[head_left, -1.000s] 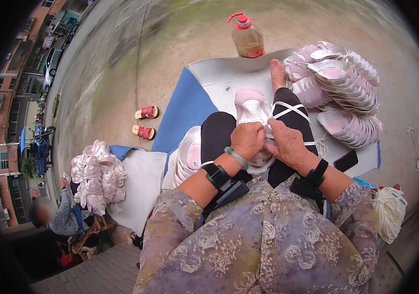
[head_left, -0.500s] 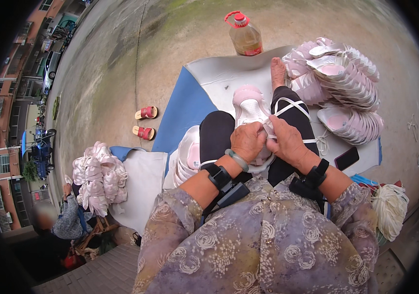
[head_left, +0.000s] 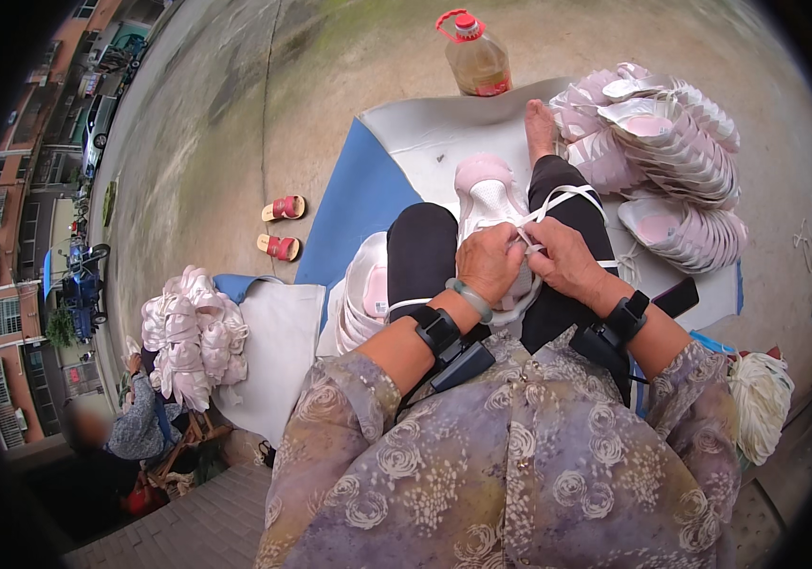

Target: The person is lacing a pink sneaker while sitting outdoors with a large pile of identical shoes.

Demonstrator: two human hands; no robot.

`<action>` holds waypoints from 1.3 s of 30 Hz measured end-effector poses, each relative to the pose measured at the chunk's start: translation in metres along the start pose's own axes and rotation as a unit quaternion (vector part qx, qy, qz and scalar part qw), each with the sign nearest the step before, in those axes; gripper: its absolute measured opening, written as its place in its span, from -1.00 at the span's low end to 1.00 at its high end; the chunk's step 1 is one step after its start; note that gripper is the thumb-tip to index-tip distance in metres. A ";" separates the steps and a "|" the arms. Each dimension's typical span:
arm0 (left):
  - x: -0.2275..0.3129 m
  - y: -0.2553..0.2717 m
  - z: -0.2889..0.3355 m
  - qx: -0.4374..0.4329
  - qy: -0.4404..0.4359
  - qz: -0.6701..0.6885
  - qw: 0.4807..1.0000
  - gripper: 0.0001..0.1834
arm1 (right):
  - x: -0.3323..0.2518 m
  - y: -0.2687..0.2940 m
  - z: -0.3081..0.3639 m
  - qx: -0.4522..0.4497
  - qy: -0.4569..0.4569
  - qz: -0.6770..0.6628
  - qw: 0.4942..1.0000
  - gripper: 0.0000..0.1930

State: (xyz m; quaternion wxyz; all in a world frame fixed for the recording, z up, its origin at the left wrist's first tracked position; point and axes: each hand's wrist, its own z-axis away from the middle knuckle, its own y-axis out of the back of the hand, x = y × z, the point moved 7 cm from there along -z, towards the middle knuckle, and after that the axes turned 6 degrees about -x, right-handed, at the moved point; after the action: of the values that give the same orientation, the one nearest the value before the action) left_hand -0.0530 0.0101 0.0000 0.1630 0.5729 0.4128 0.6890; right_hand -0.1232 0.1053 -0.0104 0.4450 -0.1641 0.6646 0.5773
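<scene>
A pink and white shoe upper (head_left: 488,190) lies between my thighs, its toe pointing away from me. Over its throat, my left hand (head_left: 489,263) is closed, fingers pinching a white shoelace (head_left: 524,234). From the other side my right hand (head_left: 565,258) also grips the lace, with its thumb and fingers pressed together. The lace crosses between both hands; their fingers hide the eyelets and part of the strand. More white lace (head_left: 572,192) is looped around my right leg, over the black trousers.
Stacked shoe uppers (head_left: 676,142) stand at the right, with others (head_left: 360,299) beside my left thigh. A phone (head_left: 676,297) lies on the sheet (head_left: 425,133). Beyond are an oil bottle (head_left: 478,62) and red slippers (head_left: 283,209). At far left a person (head_left: 140,427) sits by bundled uppers (head_left: 193,337).
My right hand has turned and drawn slightly away from the left, and the lace between them shows more clearly. The picture has shifted a little.
</scene>
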 end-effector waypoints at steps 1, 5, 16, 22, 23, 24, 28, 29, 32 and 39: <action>0.000 -0.001 -0.001 -0.003 0.003 -0.004 1.000 -0.84 | 0.001 -0.001 -0.001 0.001 0.017 -0.017 1.000 -0.67; 0.000 -0.003 -0.003 -0.004 -0.003 -0.010 1.000 -0.87 | 0.005 -0.002 -0.003 -0.042 0.015 -0.057 0.997 -0.65; 0.008 0.046 0.015 -0.053 -0.037 -0.117 0.991 -0.92 | 0.011 0.003 0.013 0.019 -0.016 -0.098 0.995 -0.49; -0.170 0.175 0.110 0.071 0.196 -0.207 0.956 -0.89 | 0.004 0.003 0.015 0.035 0.019 -0.043 0.998 -0.48; -0.201 0.198 0.138 0.093 0.259 -0.256 0.927 -0.89 | 0.002 0.003 0.014 0.028 0.016 -0.020 0.999 -0.48; -0.228 0.216 0.164 0.092 0.304 -0.303 0.899 -0.89 | 0.001 0.001 0.013 0.025 0.018 -0.020 0.999 -0.48; -0.249 0.214 0.192 0.012 0.386 -0.328 0.862 -0.87 | 0.004 0.002 0.015 0.042 -0.011 -0.085 0.995 -0.51; -0.250 0.203 0.189 0.003 0.376 -0.321 0.869 -0.87 | 0.011 0.001 0.015 0.026 -0.077 -0.145 0.986 -0.49; -0.198 0.156 0.129 0.018 0.279 -0.218 0.935 -0.86 | 0.028 0.006 0.010 0.035 -0.251 -0.276 0.927 -0.42; -0.052 0.089 0.027 0.026 -0.067 -0.068 0.995 -0.85 | 0.038 -0.002 -0.008 0.044 -0.263 -0.393 0.880 -0.72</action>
State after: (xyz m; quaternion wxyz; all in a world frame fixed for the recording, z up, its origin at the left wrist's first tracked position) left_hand 0.0095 -0.0697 0.0329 0.2218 0.5924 0.4567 0.6255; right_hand -0.1460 0.1082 -0.0418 0.8004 -0.2345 0.4287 0.3473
